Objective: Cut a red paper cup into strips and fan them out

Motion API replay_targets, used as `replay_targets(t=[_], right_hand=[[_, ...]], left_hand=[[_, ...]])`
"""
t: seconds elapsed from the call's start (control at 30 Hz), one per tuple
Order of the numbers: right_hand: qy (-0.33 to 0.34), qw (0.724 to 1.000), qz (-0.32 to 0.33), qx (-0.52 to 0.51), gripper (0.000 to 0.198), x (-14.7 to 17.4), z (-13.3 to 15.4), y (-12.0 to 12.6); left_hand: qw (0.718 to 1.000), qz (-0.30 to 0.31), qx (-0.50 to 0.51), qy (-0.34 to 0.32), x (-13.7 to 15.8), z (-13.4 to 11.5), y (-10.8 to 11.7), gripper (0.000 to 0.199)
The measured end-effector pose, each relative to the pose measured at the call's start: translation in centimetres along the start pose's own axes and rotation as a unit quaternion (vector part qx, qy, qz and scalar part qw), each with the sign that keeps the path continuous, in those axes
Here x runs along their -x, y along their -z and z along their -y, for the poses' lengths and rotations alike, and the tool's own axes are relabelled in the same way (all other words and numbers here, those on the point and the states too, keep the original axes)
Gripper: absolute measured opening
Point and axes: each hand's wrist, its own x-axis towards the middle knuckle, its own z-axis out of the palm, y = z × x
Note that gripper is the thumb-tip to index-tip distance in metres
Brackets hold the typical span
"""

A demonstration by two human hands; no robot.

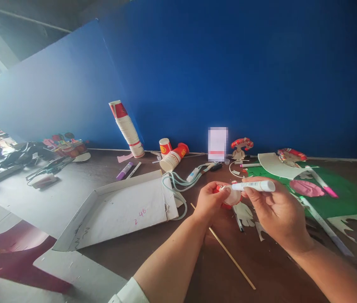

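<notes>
My left hand (210,201) pinches a small round red and white paper piece (234,197), seen partly behind the fingers. My right hand (276,214) is closed around a white pen-like tube (254,185) with a printed label. The tube's narrow end points left, at the upper edge of the round piece; whether it touches cannot be made out. Just below the hands lie a pale hand-shaped paper cutout (244,214) and a dark-tipped pen (239,223). A thin wooden stick (231,257) lies on the brown table between my forearms.
A shallow white box (118,214) lies on the left, with a leaning stack of paper cups (129,132) behind. Pale cables (178,182) run past the box. On the right are a green sheet (351,189), a pink balloon-like piece (307,188), markers (326,227) and paper scraps (350,223).
</notes>
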Motion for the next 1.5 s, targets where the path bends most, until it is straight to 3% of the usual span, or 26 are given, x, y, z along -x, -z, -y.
replay_targets(t=[0.33, 0.93, 1.5], right_hand=[[0.013, 1.000, 0.002, 0.022, 0.020, 0.2, -0.5, -0.4], [0.043, 0.998, 0.013, 0.047, 0.020, 0.3, -0.5, -0.4], [0.060, 0.996, 0.017, 0.057, 0.017, 0.4, -0.6, -0.5]], left_hand=[[1.000, 0.011, 0.007, 0.016, 0.4, -0.5, -0.3, 0.046], [0.999, -0.005, 0.002, 0.047, 1.1, -1.6, -1.0, 0.040], [0.999, -0.005, 0.021, 0.037, 0.5, -0.6, -0.5, 0.042]])
